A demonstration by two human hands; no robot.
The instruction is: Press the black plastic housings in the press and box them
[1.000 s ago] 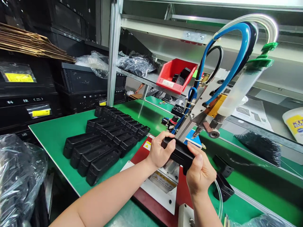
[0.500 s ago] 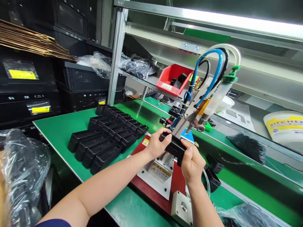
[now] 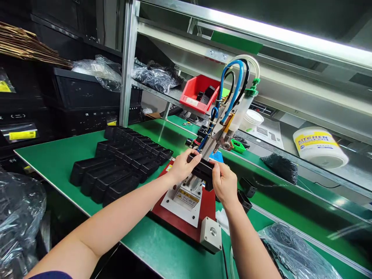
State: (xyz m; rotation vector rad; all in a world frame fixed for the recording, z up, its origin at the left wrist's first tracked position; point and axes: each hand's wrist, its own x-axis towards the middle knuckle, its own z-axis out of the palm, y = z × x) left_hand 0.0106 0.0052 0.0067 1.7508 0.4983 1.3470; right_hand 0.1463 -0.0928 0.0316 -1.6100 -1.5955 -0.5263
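Between my two hands is a long black plastic housing (image 3: 203,167), held just below the nozzle of a dispensing machine (image 3: 222,139). My left hand (image 3: 183,166) pinches its left end, thumb on top. Closed around the right end is my right hand (image 3: 224,182). The machine carries a syringe with a green cap (image 3: 252,90) and blue and black hoses, and stands on a red base (image 3: 165,211). Rows of similar black housings (image 3: 107,180) lie to the left on the green table (image 3: 46,155). The housing's underside is hidden from me.
A grey button box (image 3: 211,234) sits at the base's front right corner. Clear plastic bags (image 3: 299,248) lie at the lower right. On the shelf behind are a red bin (image 3: 193,102) and a white tub (image 3: 319,147). Black crates (image 3: 84,93) are stacked on the left.
My view has swung right, so the scene sits further left. Both hands still grip the housing, which stays near the nozzle.
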